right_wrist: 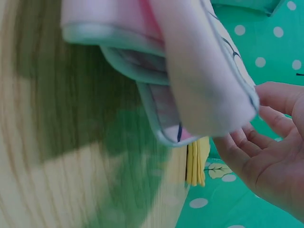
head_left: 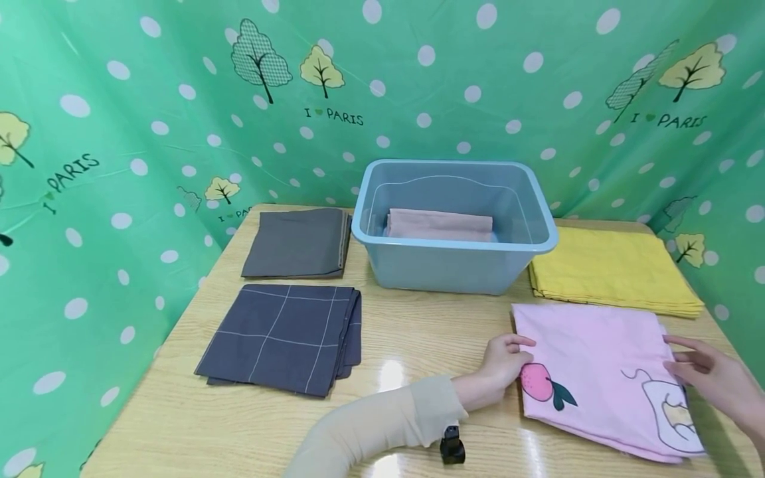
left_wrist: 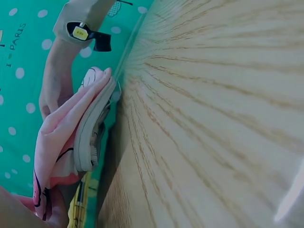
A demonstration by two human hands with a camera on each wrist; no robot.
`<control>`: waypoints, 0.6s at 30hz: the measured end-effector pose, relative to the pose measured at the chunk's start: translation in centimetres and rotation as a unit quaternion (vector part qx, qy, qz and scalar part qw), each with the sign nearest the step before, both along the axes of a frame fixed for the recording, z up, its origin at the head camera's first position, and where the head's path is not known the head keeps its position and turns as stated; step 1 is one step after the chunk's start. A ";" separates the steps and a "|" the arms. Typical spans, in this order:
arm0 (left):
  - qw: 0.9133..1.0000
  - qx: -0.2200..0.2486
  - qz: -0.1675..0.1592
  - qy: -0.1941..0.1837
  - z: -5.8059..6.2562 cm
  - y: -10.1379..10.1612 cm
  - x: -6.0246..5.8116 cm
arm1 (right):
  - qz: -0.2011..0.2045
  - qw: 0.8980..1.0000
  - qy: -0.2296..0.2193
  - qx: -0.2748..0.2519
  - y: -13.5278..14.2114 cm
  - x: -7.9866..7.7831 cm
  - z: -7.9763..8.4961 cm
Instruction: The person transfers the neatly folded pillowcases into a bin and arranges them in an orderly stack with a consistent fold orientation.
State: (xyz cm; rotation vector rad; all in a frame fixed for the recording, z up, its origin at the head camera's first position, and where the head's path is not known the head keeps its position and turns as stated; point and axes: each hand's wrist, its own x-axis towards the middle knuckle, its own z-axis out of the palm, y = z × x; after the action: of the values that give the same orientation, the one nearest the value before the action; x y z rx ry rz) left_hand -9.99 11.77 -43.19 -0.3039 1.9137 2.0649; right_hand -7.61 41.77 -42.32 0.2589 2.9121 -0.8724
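Note:
A folded pink cloth with a printed peach and a white cartoon figure is raised a little above the table at the front right. My left hand pinches its left edge near the peach. On the opposite side, my right hand holds the right edge, thumb on one face and fingers behind. The right wrist view shows the folded layers of the cloth hanging over their shadow, beside the right hand. In the left wrist view the cloth hangs between both hands.
A blue plastic bin stands at the back centre with a folded pale pink cloth inside. Folded yellow cloth lies behind the pink one. To the left lie a grey folded cloth and a dark checked one. A green curtain surrounds the table.

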 end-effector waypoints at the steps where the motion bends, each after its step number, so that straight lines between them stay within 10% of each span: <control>1: 1.000 -0.003 -0.002 0.001 0.0 -0.1 0.0 | 0.001 1.000 0.001 -0.002 -0.2 0.0 0.0; 18: 1.000 0.014 0.001 0.016 1.0 -2.8 -0.2 | 0.034 0.998 0.024 -0.042 -3.5 0.1 1.9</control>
State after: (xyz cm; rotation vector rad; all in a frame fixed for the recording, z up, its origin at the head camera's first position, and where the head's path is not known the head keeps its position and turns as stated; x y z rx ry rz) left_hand -10.24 8.93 -42.19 -0.2672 1.9018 2.1081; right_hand -7.46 38.28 -40.41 0.1340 2.8999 -1.0013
